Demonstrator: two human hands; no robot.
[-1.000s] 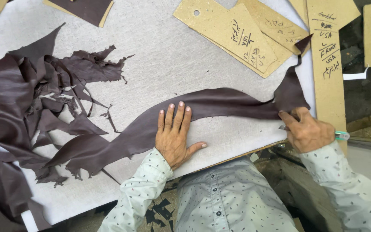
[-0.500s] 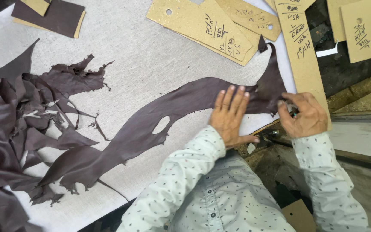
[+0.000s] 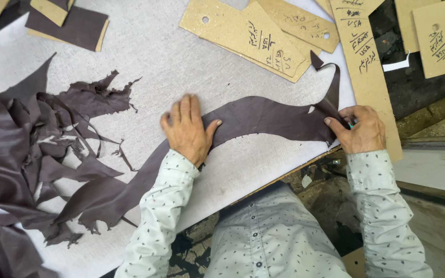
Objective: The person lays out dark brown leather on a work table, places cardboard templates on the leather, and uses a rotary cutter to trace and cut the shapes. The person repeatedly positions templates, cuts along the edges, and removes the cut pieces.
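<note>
Left hand: my left hand point(image 3: 186, 128) presses flat, fingers spread, on the brown leather strip point(image 3: 263, 118).
Right hand: my right hand point(image 3: 359, 128) pinches the strip's end at the cutting board's point(image 3: 145, 51) right edge.
Handling: I judge it soft, limp, light; best held at its ends.

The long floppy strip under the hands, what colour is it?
Dark purplish brown strip, seen in the head view.

A pale grey desk point(image 3: 145, 46) fills the view; beyond its right edge lies a dark, worn floor point(image 3: 428, 108).
</note>
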